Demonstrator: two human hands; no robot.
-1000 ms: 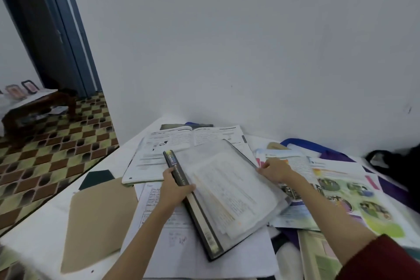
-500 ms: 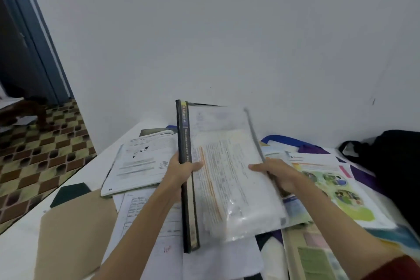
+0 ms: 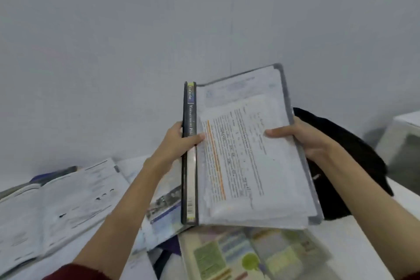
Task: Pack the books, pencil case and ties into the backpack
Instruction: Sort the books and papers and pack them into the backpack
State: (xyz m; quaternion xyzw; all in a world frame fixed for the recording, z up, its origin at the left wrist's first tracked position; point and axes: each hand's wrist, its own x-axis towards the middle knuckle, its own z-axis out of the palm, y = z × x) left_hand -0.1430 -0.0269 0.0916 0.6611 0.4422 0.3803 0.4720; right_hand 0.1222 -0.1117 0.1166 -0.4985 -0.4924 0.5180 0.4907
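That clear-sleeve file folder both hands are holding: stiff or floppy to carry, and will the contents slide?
The file folder probably carries stiffly: its dark spine looks rigid where the left hand grips it. The stuffed plastic sleeves look glossy, so likely slippery, and loose sheets might slide out. The right hand grips the free edge, suggesting it flexes.

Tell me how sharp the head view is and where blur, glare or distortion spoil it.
Head view: soft all over; the file folder held by the left hand and right hand shows lines of print, unreadable. The open book at left is smeared by motion blur. Light is flat and dim, with no glare and only faint shadows. The wide lens bends the table edges; the black backpack is a dark mass without detail.
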